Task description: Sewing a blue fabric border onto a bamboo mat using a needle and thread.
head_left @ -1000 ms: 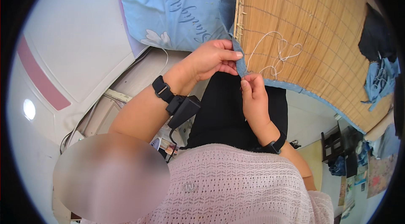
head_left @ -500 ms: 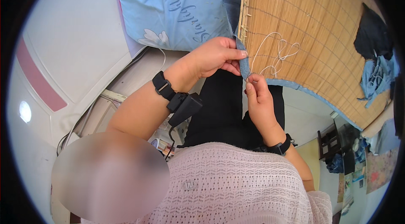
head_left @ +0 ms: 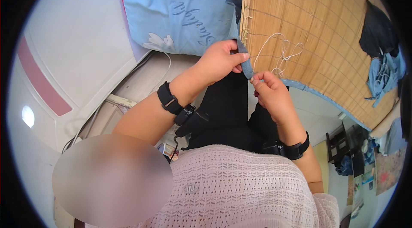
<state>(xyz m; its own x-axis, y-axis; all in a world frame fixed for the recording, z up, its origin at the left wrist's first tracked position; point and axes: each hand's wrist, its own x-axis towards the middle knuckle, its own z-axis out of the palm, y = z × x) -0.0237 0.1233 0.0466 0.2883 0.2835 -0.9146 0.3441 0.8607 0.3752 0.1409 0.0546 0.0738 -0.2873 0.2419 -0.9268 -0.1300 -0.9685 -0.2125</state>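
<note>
At the corner of a bamboo mat [head_left: 317, 34], the left hand [head_left: 221, 58] pinches the mat's blue fabric edging [head_left: 245, 62] between thumb and fingers. Just beside it, the right hand [head_left: 270, 92] is closed with its fingertips pinched together at the same edging, where a white thread [head_left: 279, 50] loops loosely across the mat; whether a needle is held cannot be told. A light blue pillow [head_left: 180, 9] lies left of the mat. Dark and blue clothes [head_left: 382, 52] lie on the mat's far side.
</note>
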